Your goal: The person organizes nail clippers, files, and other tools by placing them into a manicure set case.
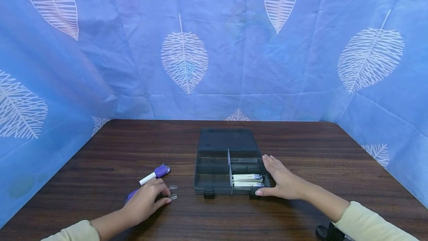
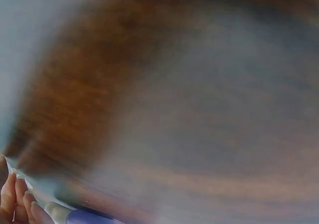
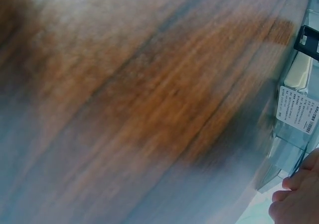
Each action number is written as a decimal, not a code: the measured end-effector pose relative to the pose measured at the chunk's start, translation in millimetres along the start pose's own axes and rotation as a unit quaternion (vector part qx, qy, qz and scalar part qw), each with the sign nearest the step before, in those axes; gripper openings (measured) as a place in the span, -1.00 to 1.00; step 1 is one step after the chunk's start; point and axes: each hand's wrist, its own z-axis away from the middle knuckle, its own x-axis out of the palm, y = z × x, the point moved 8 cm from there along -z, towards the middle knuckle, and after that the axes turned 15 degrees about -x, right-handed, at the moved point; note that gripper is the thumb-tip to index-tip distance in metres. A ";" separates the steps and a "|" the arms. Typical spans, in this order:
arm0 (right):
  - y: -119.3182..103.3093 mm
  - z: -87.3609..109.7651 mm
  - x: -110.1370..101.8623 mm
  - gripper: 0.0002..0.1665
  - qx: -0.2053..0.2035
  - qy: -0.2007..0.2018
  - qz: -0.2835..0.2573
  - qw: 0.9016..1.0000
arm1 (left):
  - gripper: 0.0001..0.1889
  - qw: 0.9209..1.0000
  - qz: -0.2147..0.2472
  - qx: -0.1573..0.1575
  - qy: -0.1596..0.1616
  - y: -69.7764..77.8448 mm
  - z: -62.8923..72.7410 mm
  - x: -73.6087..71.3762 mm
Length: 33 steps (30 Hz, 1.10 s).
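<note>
A dark see-through divided plastic box stands with its lid folded back. Its front right compartment contains two slim cream-coloured pieces. My right hand rests at the box's right side, fingers extended along the wall and thumb by the front latch. The right wrist view shows those fingertips against the box edge. Left of the box, my left hand has curled fingers, with thumb and index finger pinching a small clear piece. Another clear piece lies just beyond. In the left wrist view, only fingertips appear at the corner.
A white tube with a purple cap lies beyond my left hand. Another purple object is partly hidden behind that hand. A black object sits at the front edge by the right sleeve. Blue leaf-patterned cloth surrounds the wooden table.
</note>
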 end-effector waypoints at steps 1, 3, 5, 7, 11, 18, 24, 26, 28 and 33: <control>0.3 -0.1 0.0 0.28 0.001 0.000 0.000 1.000 | -0.89 1.000 0.004 0.002 0.002 0.3 0.2 -1.1; 0.8 -0.4 0.4 0.28 0.001 -0.001 0.000 1.000 | -0.89 1.000 0.010 0.010 0.010 1.6 0.2 -3.8; 1.1 -0.8 0.2 0.28 0.000 -0.001 0.002 1.000 | -0.89 0.999 0.017 0.022 0.023 3.3 0.1 -6.6; 1.4 -1.2 0.0 0.28 -0.001 -0.001 0.003 1.000 | -0.88 0.998 0.022 0.034 0.037 5.5 -0.5 -9.2; 1.8 -1.4 -0.3 0.29 0.003 -0.003 0.000 1.000 | -0.88 0.997 0.032 0.044 0.057 10.1 -3.3 -12.6; 2.1 -1.3 -0.5 0.29 0.007 -0.006 -0.011 1.000 | -0.90 0.997 0.043 0.047 0.053 20.8 -10.9 -14.3; 3.5 -1.0 -0.4 0.29 0.007 -0.004 -0.009 1.000 | -0.93 0.995 0.061 0.055 0.048 32.7 -20.5 -11.4; 3.6 -1.0 -0.5 0.29 0.007 -0.004 -0.008 1.000 | -0.94 0.995 0.061 0.056 0.051 36.7 -24.4 -10.4; 3.4 -1.0 -0.6 0.29 0.007 -0.005 -0.008 1.000 | -0.94 0.995 0.063 0.056 0.056 40.5 -28.3 -10.0; 2.7 -1.1 0.1 0.28 0.008 -0.006 -0.012 1.000 | -0.94 0.995 0.074 0.047 0.053 48.9 -38.4 -8.6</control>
